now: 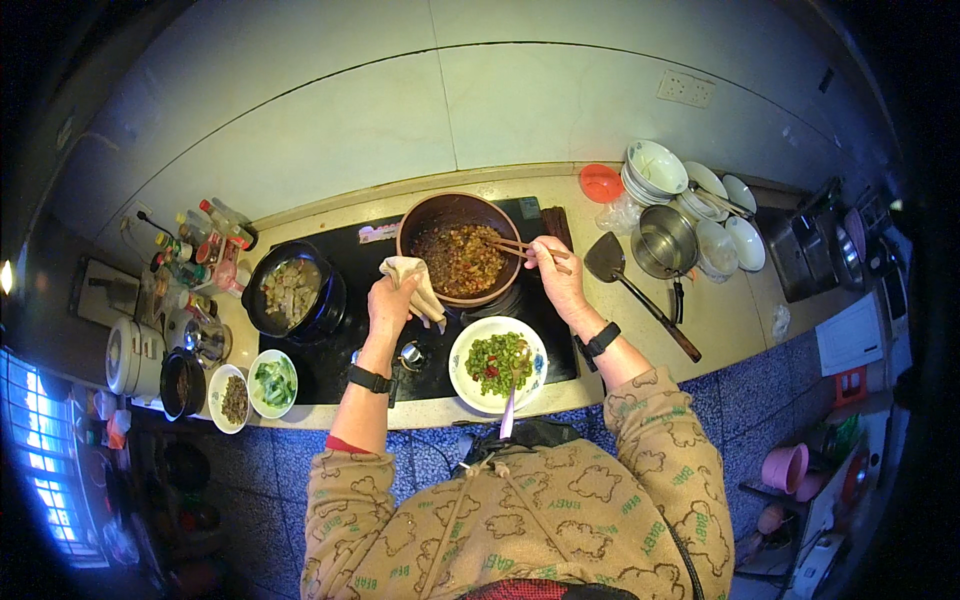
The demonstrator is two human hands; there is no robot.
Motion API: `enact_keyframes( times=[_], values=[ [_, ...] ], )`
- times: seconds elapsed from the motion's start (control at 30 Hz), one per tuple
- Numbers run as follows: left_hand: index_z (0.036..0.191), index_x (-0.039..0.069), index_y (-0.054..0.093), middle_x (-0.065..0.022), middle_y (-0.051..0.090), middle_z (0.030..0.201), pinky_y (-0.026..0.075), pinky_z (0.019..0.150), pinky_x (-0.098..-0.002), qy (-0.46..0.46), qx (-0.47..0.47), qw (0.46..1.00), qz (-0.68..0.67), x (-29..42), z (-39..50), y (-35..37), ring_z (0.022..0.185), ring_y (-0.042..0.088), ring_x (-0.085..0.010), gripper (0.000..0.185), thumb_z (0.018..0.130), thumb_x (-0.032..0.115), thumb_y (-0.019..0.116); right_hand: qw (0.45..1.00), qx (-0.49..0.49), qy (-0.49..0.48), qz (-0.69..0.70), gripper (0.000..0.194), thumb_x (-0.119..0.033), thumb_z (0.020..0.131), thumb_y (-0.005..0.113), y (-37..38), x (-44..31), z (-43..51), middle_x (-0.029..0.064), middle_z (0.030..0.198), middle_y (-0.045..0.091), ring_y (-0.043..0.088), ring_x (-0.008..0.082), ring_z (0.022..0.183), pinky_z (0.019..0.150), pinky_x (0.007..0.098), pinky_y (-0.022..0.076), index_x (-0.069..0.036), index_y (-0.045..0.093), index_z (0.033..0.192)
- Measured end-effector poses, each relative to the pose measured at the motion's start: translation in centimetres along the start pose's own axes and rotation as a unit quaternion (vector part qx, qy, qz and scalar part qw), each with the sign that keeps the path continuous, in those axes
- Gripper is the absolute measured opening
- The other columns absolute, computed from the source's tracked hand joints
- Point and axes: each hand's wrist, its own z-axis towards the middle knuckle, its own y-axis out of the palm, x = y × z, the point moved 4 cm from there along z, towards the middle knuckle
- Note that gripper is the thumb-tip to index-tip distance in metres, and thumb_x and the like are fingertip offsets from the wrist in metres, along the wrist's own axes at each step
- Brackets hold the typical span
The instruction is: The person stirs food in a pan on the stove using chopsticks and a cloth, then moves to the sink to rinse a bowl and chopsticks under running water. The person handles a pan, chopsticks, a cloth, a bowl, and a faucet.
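My left hand (391, 304) grips a beige cloth (414, 283) against the near left rim of a deep brown pot (418, 217). The pot stands on the black cooktop and holds a chopped, reddish-brown food mixture (465, 259). My right hand (556, 274) is closed around wooden chopsticks (517, 246), whose tips reach into the mixture from the right. Nearer to me, a white bowl (461, 382) holds chopped green vegetables with red bits (491, 364) and a spoon (511, 397). Left of the pot, a black pan (259, 300) contains pale sliced food.
Bowls of leafy greens (274, 384) and brown bits (234, 400) stand at the counter's left edge, near a rice cooker (135, 356) and bottles (217, 225). Rightward lie a spatula (637, 289), a saucepan (665, 240), stacked bowls (656, 169) and a sink (802, 259).
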Motion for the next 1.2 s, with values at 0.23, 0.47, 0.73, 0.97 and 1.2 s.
enact_keyframes(
  times=[0.23, 0.47, 0.73, 0.97, 1.2],
  values=[
    [0.09, -0.005, 0.065, -0.0103, 0.064, 0.066, 0.044, 0.04, -0.0265, 0.009, 0.003, 1.0, 0.017, 0.2, 0.0, -0.1, 0.044, 0.057, -0.0143, 0.037, 0.084, 0.032, 0.065, 0.989, 0.063, 0.065, 0.12, 0.019, -0.017, 0.095, 0.055, -2.4, 1.5, 0.3, 0.0082, 0.082, 0.064, 0.062, 0.0128, 0.065, 0.061, 0.0275, 0.0564, 0.001, 0.061, 0.098],
    [0.088, -0.007, 0.064, -0.0114, 0.064, 0.066, 0.044, 0.039, -0.0275, 0.011, 0.009, 1.0, 0.005, 0.3, -0.2, -0.1, 0.043, 0.057, -0.0154, 0.039, 0.084, 0.032, 0.065, 0.96, 0.142, 0.157, 0.183, 0.024, -0.022, 0.099, 0.047, -4.8, 3.2, -1.7, 0.0131, 0.083, 0.063, 0.064, 0.0181, 0.064, 0.063, 0.0325, 0.0581, 0.001, 0.053, 0.1],
    [0.093, -0.006, 0.064, -0.014, 0.065, 0.07, 0.049, 0.044, -0.0305, -0.001, 0.004, 1.0, 0.005, -0.4, 0.0, 0.1, 0.046, 0.06, -0.0194, 0.043, 0.084, 0.035, 0.065, 0.955, 0.116, 0.104, 0.254, 0.026, -0.024, 0.099, 0.046, -4.7, 3.1, -2.3, 0.0132, 0.085, 0.063, 0.065, 0.0188, 0.066, 0.065, 0.0328, 0.0577, 0.0, 0.053, 0.103],
    [0.09, -0.007, 0.064, -0.0104, 0.063, 0.068, 0.045, 0.038, -0.0253, 0.008, -0.009, 1.0, 0.002, -0.6, 0.5, 0.0, 0.045, 0.057, -0.0146, 0.039, 0.084, 0.032, 0.066, 0.959, 0.128, 0.153, 0.203, 0.026, -0.026, 0.098, 0.048, -4.2, 3.4, -2.8, 0.0135, 0.087, 0.064, 0.066, 0.0203, 0.068, 0.067, 0.0334, 0.0576, -0.001, 0.054, 0.102],
    [0.083, -0.004, 0.065, -0.0082, 0.061, 0.06, 0.042, 0.038, -0.0273, -0.005, 0.041, 0.999, 0.036, -4.3, -2.1, -4.4, 0.047, 0.058, -0.0143, 0.033, 0.083, 0.029, 0.066, 0.954, 0.115, 0.17, 0.219, 0.028, -0.026, 0.098, 0.049, -4.2, 3.7, -3.4, 0.0131, 0.085, 0.064, 0.066, 0.0192, 0.065, 0.062, 0.031, 0.0574, 0.0, 0.055, 0.102]
  ],
)
